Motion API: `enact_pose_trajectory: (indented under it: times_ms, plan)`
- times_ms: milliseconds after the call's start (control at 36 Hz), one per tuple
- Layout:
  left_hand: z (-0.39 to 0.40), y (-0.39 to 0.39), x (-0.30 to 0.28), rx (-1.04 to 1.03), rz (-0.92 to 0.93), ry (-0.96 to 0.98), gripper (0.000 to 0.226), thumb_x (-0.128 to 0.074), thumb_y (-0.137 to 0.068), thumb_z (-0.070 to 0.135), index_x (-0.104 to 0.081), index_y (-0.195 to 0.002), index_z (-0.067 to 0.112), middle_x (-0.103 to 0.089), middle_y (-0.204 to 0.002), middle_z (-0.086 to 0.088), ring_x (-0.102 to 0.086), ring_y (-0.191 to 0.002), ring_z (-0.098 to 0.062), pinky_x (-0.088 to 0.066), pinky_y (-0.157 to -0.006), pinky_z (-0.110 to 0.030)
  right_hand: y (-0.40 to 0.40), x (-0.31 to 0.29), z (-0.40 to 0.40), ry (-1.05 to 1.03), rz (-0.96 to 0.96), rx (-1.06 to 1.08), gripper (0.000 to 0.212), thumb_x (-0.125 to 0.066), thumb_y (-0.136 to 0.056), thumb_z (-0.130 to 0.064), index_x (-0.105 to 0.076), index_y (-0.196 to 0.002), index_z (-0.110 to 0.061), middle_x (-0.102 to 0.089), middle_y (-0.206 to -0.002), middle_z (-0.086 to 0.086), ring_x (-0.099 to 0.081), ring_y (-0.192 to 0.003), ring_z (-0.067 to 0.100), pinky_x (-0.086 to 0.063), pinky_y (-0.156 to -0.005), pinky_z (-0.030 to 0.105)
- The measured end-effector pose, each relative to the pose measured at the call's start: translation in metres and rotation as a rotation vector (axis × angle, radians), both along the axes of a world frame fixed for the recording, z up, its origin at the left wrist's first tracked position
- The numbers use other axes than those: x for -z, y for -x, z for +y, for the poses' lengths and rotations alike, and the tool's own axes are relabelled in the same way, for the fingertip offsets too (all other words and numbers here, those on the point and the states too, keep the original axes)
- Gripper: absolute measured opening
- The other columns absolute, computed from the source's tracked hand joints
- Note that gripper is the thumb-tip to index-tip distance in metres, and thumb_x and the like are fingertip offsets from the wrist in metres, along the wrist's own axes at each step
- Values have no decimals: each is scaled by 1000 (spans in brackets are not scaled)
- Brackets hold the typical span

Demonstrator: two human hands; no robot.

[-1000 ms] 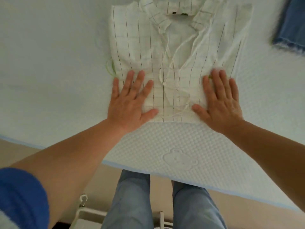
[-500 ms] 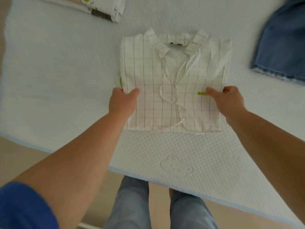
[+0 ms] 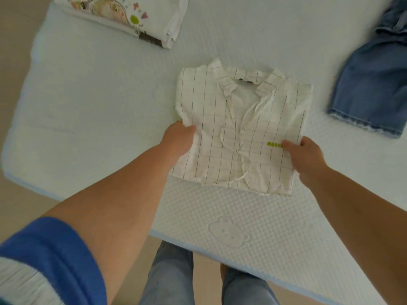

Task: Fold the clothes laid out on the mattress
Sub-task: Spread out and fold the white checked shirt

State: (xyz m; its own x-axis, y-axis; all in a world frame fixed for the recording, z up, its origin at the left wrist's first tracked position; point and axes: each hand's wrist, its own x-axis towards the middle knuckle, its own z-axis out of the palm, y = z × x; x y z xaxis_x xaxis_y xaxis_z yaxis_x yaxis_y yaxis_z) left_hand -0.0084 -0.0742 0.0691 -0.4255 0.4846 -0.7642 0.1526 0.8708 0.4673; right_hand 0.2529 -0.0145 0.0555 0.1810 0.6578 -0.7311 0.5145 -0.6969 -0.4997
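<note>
A folded white checked shirt [image 3: 240,119] with a collar and a small green label lies on the pale mattress [image 3: 99,111], its near edge slightly raised. My left hand [image 3: 179,139] grips the shirt's left side with the thumb on top. My right hand [image 3: 305,154] pinches the right side beside the green label, fingers tucked under the fabric.
A folded white printed garment [image 3: 130,16] lies at the far left of the mattress. Blue denim clothing [image 3: 372,84] lies at the right edge. The mattress's near edge runs in front of my legs [image 3: 171,276], with beige floor on the left.
My hands went from pressing flat on the shirt to gripping its two sides. The shirt's near edge has lifted a little, and the view has pulled back.
</note>
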Motion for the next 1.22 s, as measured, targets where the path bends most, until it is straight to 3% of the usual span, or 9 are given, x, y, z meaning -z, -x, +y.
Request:
enact_pose_trajectory:
  times_ms: [139, 250, 417, 556, 694, 806, 1028, 1139, 1222]
  plan:
    - [-10, 7, -27, -159, -59, -181, 3, -59, -88, 25, -60, -84, 24, -64, -86, 7, -62, -82, -14, -51, -74, -30, 4, -24, -4, -124, -18, -54, 8, -59, -90, -28, -51, -89, -28, -55, -83, -15, -52, -73, 5, -39, -56, 20]
    - [-16, 24, -65, -216, -66, -248, 5, -63, -84, 24, -63, -81, 28, -68, -85, 8, -67, -82, -14, -54, -69, -29, 19, -59, -8, -189, -9, -137, 11, -56, -90, -31, -49, -83, -30, -56, -81, -15, -52, -71, 5, -37, -54, 20]
    - [-11, 68, -119, -263, -66, -316, 6, -63, -83, 23, -67, -81, 26, -72, -86, 2, -68, -89, -27, -55, -84, -47, 60, -109, -4, -283, 46, -167, 13, -55, -91, -33, -50, -80, -27, -58, -80, -12, -53, -71, 6, -36, -53, 20]
    - [6, 135, -138, -275, -20, -362, 17, -59, -85, 25, -69, -72, 31, -71, -77, 8, -68, -83, -21, -56, -79, -41, 122, -130, 11, -348, 90, -167, 14, -56, -90, -33, -51, -79, -26, -59, -79, -12, -55, -71, 7, -38, -53, 21]
    - [46, 218, -131, -198, 15, -397, 17, -54, -87, 32, -66, -81, 20, -69, -94, -13, -64, -87, -32, -52, -80, -45, 204, -131, 35, -413, 71, -184, 13, -57, -90, -30, -55, -82, -21, -61, -78, -12, -56, -71, 6, -38, -53, 21]
    - [92, 279, -124, -191, 7, -460, 19, -55, -87, 30, -64, -73, 20, -64, -74, 3, -59, -77, -21, -49, -72, -37, 260, -133, 82, -486, 35, -191, 11, -57, -90, -30, -55, -80, -25, -61, -79, -15, -55, -72, 4, -38, -54, 22]
    - [186, 356, -110, -121, 37, -596, 17, -54, -90, 26, -63, -76, 25, -68, -99, -11, -64, -96, -32, -52, -86, -51, 338, -106, 169, -602, 46, -49, 11, -58, -89, -30, -56, -79, -30, -60, -80, -18, -56, -74, 1, -41, -58, 21]
    - [224, 373, -81, -78, 86, -608, 15, -53, -89, 27, -62, -77, 23, -68, -96, -10, -63, -89, -28, -52, -84, -46, 358, -73, 198, -601, 10, 0, 5, -56, -89, -29, -55, -88, -25, -57, -79, -16, -55, -73, 6, -42, -60, 24]
    - [233, 380, -41, 0, 92, -472, 13, -53, -89, 31, -62, -87, 21, -64, -94, -7, -59, -84, -23, -51, -78, -37, 364, -40, 205, -472, -14, 32, 23, -56, -91, -30, -55, -110, -16, -57, -89, -8, -55, -78, 16, -42, -64, 27]
